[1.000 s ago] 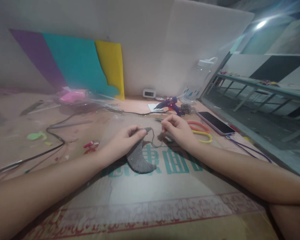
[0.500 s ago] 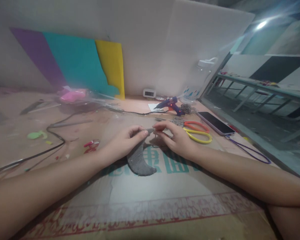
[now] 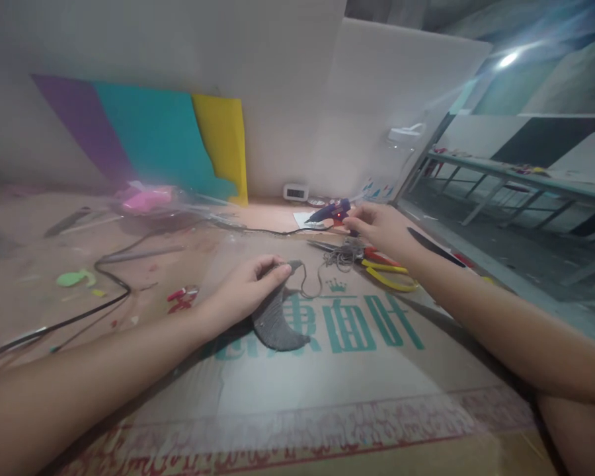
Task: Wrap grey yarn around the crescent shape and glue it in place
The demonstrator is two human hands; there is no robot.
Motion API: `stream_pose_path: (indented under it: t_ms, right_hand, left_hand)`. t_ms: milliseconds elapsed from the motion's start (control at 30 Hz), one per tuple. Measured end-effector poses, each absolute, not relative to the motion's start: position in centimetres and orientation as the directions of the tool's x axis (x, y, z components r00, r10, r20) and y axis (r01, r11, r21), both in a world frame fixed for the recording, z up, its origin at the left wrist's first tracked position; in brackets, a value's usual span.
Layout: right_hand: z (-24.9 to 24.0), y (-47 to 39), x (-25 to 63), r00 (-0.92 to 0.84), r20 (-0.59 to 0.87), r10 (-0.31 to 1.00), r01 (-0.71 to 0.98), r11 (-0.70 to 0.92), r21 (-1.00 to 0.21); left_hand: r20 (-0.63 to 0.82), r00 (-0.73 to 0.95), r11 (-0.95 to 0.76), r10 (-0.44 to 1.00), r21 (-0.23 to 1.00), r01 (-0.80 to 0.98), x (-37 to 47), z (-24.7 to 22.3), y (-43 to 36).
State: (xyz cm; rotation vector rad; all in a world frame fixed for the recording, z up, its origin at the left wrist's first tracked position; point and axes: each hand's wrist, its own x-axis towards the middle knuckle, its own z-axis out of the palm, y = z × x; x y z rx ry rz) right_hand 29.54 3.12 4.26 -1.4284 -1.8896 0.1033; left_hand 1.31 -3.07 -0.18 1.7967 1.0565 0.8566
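A grey crescent wrapped in yarn [image 3: 279, 324] rests on the printed board, its upper end pinched between the thumb and fingers of my left hand [image 3: 265, 281]. From that end a loose strand of grey yarn [image 3: 313, 295] curls right to a tangled bundle [image 3: 344, 256]. Farther back, my right hand [image 3: 374, 228] is at the handle of a blue glue gun [image 3: 331, 211], fingers curled round it. The gun's nozzle points left, over a small white paper, and a red light glows on its body. Scissors with yellow and red handles [image 3: 391, 274] lie beneath my right forearm.
A black cable [image 3: 112, 291] runs across the left side. Pink material in clear plastic [image 3: 146, 198], green scraps [image 3: 72, 279] and red pieces [image 3: 182, 299] lie there. A small white clock [image 3: 295, 192] and a clear bottle [image 3: 399, 155] stand at the back. My right forearm partly covers a phone [image 3: 436, 248].
My right hand has let go of the crescent's yarn end and moved back and right to the glue gun. My left hand keeps its pinch. The yarn strand now lies loose.
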Motion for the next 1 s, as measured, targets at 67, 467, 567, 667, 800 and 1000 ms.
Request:
stream_pose_path:
  t_ms: [67,467,567,667,800,1000]
  right_hand:
    - [3.9,4.4,31.0,-0.069,0.494,0.867,0.823,0.329,-0.462]
    - [0.6,8.3,33.9,0.023,0.475,0.88,0.802,0.268,-0.534]
    - [-0.2,8.5,33.8,-0.086,0.432,0.898,0.757,0.341,-0.557]
    - [-0.5,8.4,33.9,-0.154,0.412,0.898,0.743,0.38,-0.552]
    - [-0.4,8.3,34.2,-0.107,0.455,0.884,0.769,0.363,-0.526]
    - [0.3,8.5,34.3,-0.003,0.495,0.869,0.772,0.316,-0.551]
  left_hand:
    - [0.135,0.406,-0.279,0.904,0.905,0.321,1.3,-0.1,-3.0]
    - [0.11,0.416,-0.264,0.903,0.906,0.332,1.4,-0.4,-2.7]
    - [0.117,0.415,-0.271,0.902,0.903,0.334,1.4,-0.4,-2.7]
    - [0.11,0.424,-0.26,0.899,0.913,0.315,1.3,-0.6,-2.6]
    - [0.1,0.428,-0.247,0.898,0.921,0.302,1.3,-0.8,-2.6]
    - [0.111,0.434,-0.26,0.894,0.918,0.299,1.3,-0.7,-2.6]
